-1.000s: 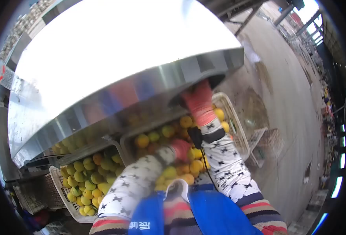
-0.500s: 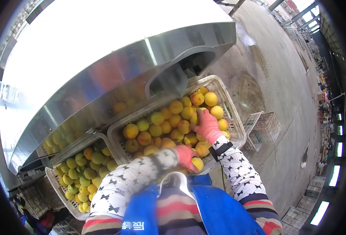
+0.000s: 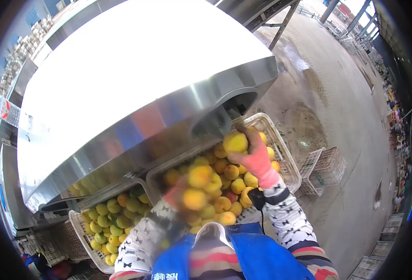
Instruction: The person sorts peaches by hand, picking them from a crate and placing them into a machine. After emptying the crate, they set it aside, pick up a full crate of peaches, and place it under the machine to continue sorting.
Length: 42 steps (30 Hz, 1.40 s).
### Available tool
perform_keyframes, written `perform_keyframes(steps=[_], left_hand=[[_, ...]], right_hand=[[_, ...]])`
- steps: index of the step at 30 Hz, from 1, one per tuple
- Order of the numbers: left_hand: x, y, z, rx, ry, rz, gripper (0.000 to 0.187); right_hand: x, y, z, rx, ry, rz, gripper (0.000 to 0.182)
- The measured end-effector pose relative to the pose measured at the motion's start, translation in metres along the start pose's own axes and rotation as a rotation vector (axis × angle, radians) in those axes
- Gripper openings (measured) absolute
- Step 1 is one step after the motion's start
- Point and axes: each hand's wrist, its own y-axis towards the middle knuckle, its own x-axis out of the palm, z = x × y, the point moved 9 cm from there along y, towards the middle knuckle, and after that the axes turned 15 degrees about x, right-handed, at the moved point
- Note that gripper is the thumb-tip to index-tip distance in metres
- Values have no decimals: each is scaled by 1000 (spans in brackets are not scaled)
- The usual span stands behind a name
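Right hand: our gloved right hand (image 3: 257, 156) grips one yellow peach (image 3: 235, 141), lifted just below the metal chute (image 3: 224, 114).
Left hand: our left hand (image 3: 180, 193) is blurred (grip unreadable), beside another peach (image 3: 194, 199).
Crate: the white crate (image 3: 287, 161) under both hands is full of peaches.
Second crate: the left crate (image 3: 82, 233) holds greener fruit.

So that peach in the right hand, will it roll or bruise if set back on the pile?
The peach is round, so it would probably roll off the heaped fruit in the crate. The right hand cups it loosely; its skin likely bruises.
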Motion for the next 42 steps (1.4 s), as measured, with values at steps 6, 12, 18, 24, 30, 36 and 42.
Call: perform_keyframes(steps=[6, 12, 18, 24, 30, 36, 42], left_hand=[[3, -9, 45, 301, -35, -43, 52], [10, -18, 68, 577, 544, -101, 50], [12, -2, 46, 365, 189, 90, 48], [29, 11, 46, 408, 388, -21, 90], [2, 24, 30, 272, 88, 21, 86], [1, 15, 53, 434, 569, 63, 51], [83, 7, 82, 881, 1740, -137, 70]], right_hand=[[33, 28, -29, -3, -497, 218, 79], [37, 28, -35, -176, -521, 426, 57], [22, 42, -65, -248, -145, 190, 49], [54, -28, -27, -91, 116, -343, 62], [37, 40, -39, -34, -541, 259, 53], [26, 48, -45, -184, -202, 169, 64], [57, -18, -7, 243, 467, -497, 86]])
